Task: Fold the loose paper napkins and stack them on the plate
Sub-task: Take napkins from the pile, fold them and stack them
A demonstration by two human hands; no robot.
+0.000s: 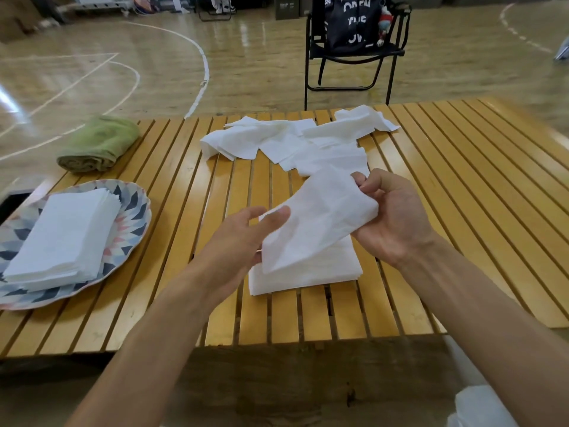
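Both hands, left hand (243, 241) and right hand (391, 217), pinch one white paper napkin (317, 223) right of the patterned scalloped plate (135, 211); one rolled green towel (98, 144) lies behind it.

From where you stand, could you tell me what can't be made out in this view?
- Head view: the number of folded napkins stacked on the plate; the layers are too thin to count.
- Plate's left part: cut off by the frame edge.
- Small pile on the table: partly hidden by the held napkin and left hand.
- Right hand: fingertips buried in napkin.
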